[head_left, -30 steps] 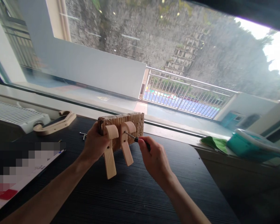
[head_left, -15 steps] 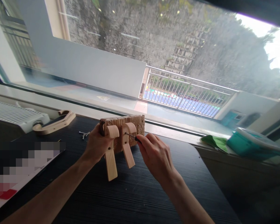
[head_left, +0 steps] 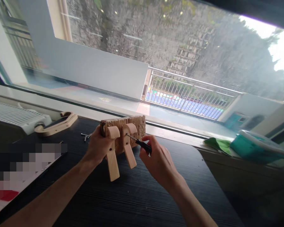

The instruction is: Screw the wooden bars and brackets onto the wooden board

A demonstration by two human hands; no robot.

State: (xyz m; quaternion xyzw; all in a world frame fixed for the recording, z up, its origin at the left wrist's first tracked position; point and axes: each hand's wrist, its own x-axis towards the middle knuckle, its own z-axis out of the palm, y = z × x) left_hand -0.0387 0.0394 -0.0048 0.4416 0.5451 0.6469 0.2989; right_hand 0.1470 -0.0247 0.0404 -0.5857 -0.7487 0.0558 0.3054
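My left hand [head_left: 97,145] grips the left end of a brown block with a ridged, corrugated surface [head_left: 138,126], its thumb by a pale wooden hook [head_left: 114,167]. A second wooden hook [head_left: 129,151] lies against the block's face, to the right of the first. In my right hand [head_left: 157,157] is a screwdriver with a black handle [head_left: 144,145], the fingers closed round it. Its shaft points left, and the tip meets the upper hole of the second hook. Whether a screw sits there is too small to tell. A dark hole shows lower on each hook.
Several screws [head_left: 85,136] lie on the black table [head_left: 132,201] left of the block. Behind them rests a curved wooden piece [head_left: 59,126]. A blurred-out flat item [head_left: 26,183] is at left. On the sill are a green cloth [head_left: 217,145] and a teal tub [head_left: 248,146].
My right hand's fingers have shifted on the screwdriver, and more of its black handle shows. The block and hooks have barely moved.
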